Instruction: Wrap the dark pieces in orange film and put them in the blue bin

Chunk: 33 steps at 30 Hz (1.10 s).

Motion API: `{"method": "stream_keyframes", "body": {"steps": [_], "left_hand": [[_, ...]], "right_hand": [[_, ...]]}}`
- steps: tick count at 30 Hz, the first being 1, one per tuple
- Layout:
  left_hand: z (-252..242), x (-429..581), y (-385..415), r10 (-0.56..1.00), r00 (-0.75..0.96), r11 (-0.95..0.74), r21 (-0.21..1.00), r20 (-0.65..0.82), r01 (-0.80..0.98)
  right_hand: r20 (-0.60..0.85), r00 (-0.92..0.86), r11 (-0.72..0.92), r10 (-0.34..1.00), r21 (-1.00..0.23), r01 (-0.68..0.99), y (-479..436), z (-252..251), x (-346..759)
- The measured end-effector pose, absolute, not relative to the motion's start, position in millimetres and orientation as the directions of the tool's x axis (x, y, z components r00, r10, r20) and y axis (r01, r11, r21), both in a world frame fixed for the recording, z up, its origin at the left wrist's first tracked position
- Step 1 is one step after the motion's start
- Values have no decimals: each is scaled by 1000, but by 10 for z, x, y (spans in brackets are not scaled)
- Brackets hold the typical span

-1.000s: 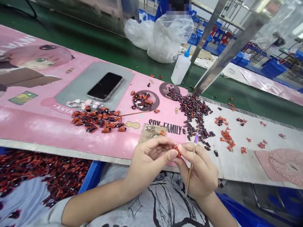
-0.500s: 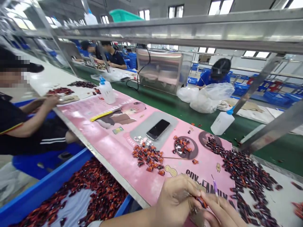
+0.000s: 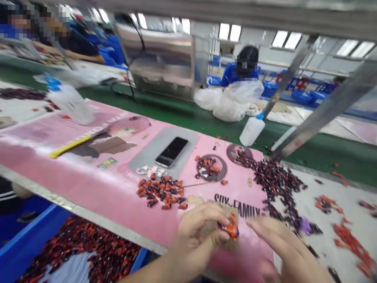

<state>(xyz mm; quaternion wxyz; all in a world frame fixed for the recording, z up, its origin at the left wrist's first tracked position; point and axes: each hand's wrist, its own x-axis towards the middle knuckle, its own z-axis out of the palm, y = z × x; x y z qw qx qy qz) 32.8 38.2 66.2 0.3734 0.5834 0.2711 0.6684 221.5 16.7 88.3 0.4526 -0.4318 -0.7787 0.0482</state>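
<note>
My left hand [image 3: 197,239] pinches a small orange-and-black glossy piece [image 3: 232,227] between thumb and fingers. A flat brown scrap [image 3: 232,244] lies behind and under that piece. My right hand [image 3: 285,247] is apart from it on the right, its index finger stretched out and its lower fingers smeared by motion. A blurred purple thing [image 3: 305,226] shows just past the right hand; whether the hand holds it is unclear. Left of the hands lies a heap of orange-and-black pieces [image 3: 160,190]. A dark pile of similar pieces [image 3: 277,181] spreads on the right.
A phone [image 3: 172,151] rests on a grey patch of the pink mat [image 3: 97,192]. Squeeze bottles [image 3: 252,129] stand farther back. A blue bin [image 3: 29,232] full of pieces sits below the table edge. Metal posts [image 3: 324,106] rise at right; a co-worker [image 3: 243,67] sits opposite.
The view has swung to the right and down. My right hand has moved away from the piece in my left hand, which now shows more plainly.
</note>
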Motion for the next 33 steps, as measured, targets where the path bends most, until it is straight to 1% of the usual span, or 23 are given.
{"method": "stream_keyframes", "body": {"steps": [2, 3, 6, 8, 10, 12, 13, 15, 18, 21, 23, 24, 27, 29, 33], "left_hand": [[712, 325, 373, 804, -11, -591, 795, 595, -137], [730, 323, 372, 799, 2, -597, 794, 601, -112], [759, 300, 376, 781, 27, -623, 781, 624, -48], [771, 262, 393, 755, 70, -653, 757, 652, 5], [794, 210, 425, 708, 176, -704, 704, 684, 96], [829, 155, 459, 656, 325, -751, 630, 681, 197], [849, 133, 470, 633, 387, -770, 594, 670, 232], [880, 107, 474, 602, 459, -794, 550, 654, 258], [889, 107, 431, 575, 482, -812, 532, 661, 240], [863, 125, 367, 572, 472, -816, 527, 671, 239], [844, 133, 336, 573, 462, -816, 526, 677, 240], [835, 138, 326, 572, 460, -817, 525, 680, 239], [811, 166, 311, 580, 445, -808, 551, 683, 207], [798, 203, 307, 581, 448, -795, 592, 680, 132], [780, 305, 296, 552, 483, -769, 639, 680, -21]], "right_hand": [[642, -347, 713, 683, -485, 506, 261, 930, 2101], [642, -375, 738, 669, -515, 435, 306, 943, 2049], [643, -298, 708, 706, -629, 320, 377, 952, 1938], [640, -276, 696, 718, -660, 281, 373, 944, 1908], [628, -293, 692, 721, -672, 264, 353, 931, 1910], [601, -317, 676, 733, -695, 246, 331, 914, 1927], [583, -333, 664, 741, -710, 235, 321, 906, 1936], [538, -371, 634, 757, -741, 220, 305, 892, 1947], [504, -419, 628, 756, -738, 246, 293, 879, 1936], [556, -446, 704, 701, -636, 315, 306, 857, 1896], [589, -469, 749, 658, -576, 328, 314, 819, 1865], [602, -473, 762, 643, -564, 318, 312, 794, 1851], [646, -398, 758, 651, -584, 291, 272, 714, 1813], [697, -304, 761, 649, -591, 269, 229, 685, 1775], [782, -171, 794, 600, -555, 248, 173, 717, 1646]]}}
